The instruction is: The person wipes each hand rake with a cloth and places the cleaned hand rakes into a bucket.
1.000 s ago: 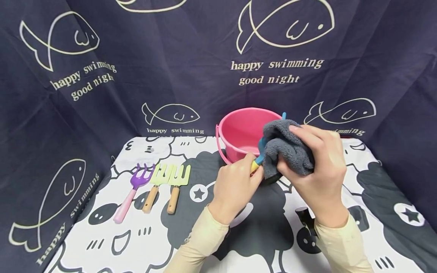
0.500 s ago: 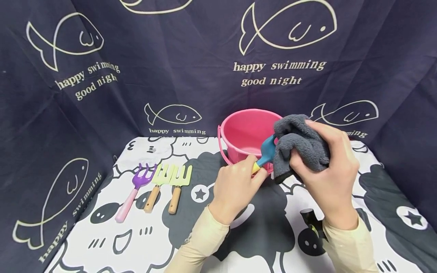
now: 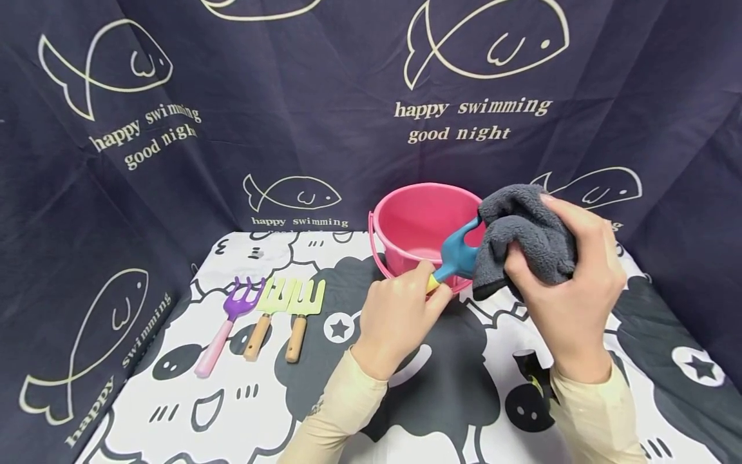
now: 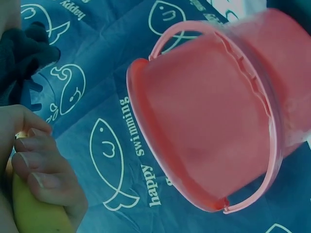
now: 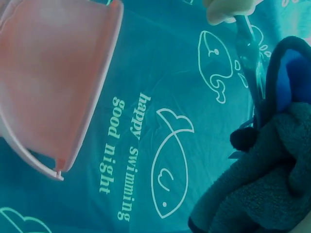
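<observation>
My left hand (image 3: 400, 316) grips the yellow handle (image 4: 34, 208) of a toy garden fork, its fingers curled round it. The fork's blue head (image 3: 458, 253) points up and right, in front of the bucket. In my right hand (image 3: 585, 283) is a bunched dark grey cloth (image 3: 524, 238), held between thumb and fingers. The cloth overlaps the right edge of the fork's head and hides part of the tines. In the right wrist view, the cloth (image 5: 262, 179) lies against the blue fork (image 5: 250, 63).
A pink bucket (image 3: 400, 258) with its handle down stands behind the hands. To the left lie a purple fork (image 3: 223, 328) with a pink handle and two light green forks (image 3: 298, 319) with wooden handles. A black cylindrical object (image 3: 529, 366) is by the right wrist.
My right hand has moved right and slightly up with the cloth, uncovering more of the blue fork head. The left hand stays nearly in place, still gripping the handle.
</observation>
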`<state>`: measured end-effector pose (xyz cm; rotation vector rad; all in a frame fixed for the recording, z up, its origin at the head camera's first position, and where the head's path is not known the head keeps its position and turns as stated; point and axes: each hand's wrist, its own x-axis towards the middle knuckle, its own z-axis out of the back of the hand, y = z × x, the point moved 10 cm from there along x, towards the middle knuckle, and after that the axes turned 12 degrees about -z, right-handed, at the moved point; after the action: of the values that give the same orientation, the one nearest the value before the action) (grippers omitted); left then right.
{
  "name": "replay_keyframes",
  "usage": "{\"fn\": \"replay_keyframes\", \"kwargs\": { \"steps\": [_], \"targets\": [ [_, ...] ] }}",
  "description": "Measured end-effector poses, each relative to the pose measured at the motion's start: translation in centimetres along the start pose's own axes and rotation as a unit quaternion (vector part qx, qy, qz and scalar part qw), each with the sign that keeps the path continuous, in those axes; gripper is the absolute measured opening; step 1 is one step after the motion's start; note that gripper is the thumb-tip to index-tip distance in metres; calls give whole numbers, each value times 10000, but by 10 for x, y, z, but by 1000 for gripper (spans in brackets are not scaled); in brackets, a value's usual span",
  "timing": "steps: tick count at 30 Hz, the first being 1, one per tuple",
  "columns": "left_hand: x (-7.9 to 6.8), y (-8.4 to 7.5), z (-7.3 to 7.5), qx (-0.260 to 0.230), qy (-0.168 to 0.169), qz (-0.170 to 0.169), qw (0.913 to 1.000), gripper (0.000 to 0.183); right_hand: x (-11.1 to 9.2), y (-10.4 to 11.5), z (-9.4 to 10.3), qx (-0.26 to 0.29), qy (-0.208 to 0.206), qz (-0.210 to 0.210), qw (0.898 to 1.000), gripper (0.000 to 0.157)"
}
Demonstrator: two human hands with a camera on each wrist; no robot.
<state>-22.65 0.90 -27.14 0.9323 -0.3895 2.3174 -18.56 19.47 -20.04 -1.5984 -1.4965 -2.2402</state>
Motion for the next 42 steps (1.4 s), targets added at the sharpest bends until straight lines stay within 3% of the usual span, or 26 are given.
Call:
{"fn": "replay_keyframes", "kwargs": {
  "steps": [9, 16, 23, 27, 31, 36, 42],
  "targets": [
    [0, 1, -3, -16, 106, -10, 9999, 29, 5, -6, 16, 122, -751, -91, 9971, 47],
    [1, 5, -3, 16, 89, 62, 9999, 29, 10, -9, 38, 670, -1468, -215, 9867, 52],
    [2, 10, -1, 41, 34, 149, 9999, 29, 1, -4, 46, 1239, -1712, 208, 9772, 66],
    [2, 12, 0, 54, 57, 223, 9997, 29, -7, 8, 37, 1473, -1336, 647, 9779, 68],
    [1, 15, -1, -4, 141, 358, 9993, 26, -19, 28, 18, 1597, -360, 1388, 9767, 53],
    [-1, 16, 2, -189, -24, 350, 9992, 14, -39, 56, -12, 1220, 942, 2455, 9571, 34],
    [-2, 15, 8, -141, -255, 215, 9993, 7, -47, 58, -39, 380, 1645, 2628, 9500, 34]
  ]
}}
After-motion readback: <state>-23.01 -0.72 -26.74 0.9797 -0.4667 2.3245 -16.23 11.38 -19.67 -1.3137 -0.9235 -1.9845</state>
